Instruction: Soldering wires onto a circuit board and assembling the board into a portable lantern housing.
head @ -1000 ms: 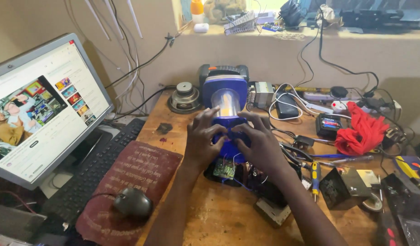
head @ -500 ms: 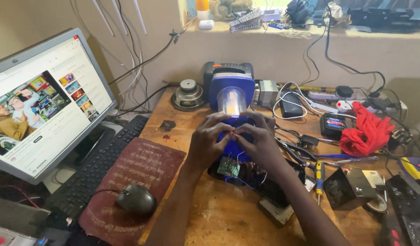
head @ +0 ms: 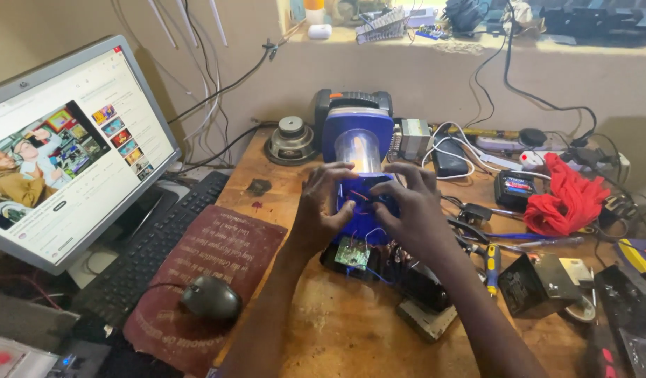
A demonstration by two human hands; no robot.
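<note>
here both hands, left (head: pixel 321 210) and right (head: pixel 407 210), clamp the blue lantern (head: pixel 358 150); a slip could likely snap its thin wires (head: pixel 361 199) near the circuit board (head: pixel 352 253).

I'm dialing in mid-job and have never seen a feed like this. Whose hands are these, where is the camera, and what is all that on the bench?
The picture comes from a camera on the person's head, looking down at a wooden workbench. The left hand and right hand both grip an opened blue lantern-like device with loose wires. A small green circuit board lies just below it. Left of them are a computer mouse on a red mat, a keyboard and a monitor. To the right lie a red cloth and a screwdriver.
</note>
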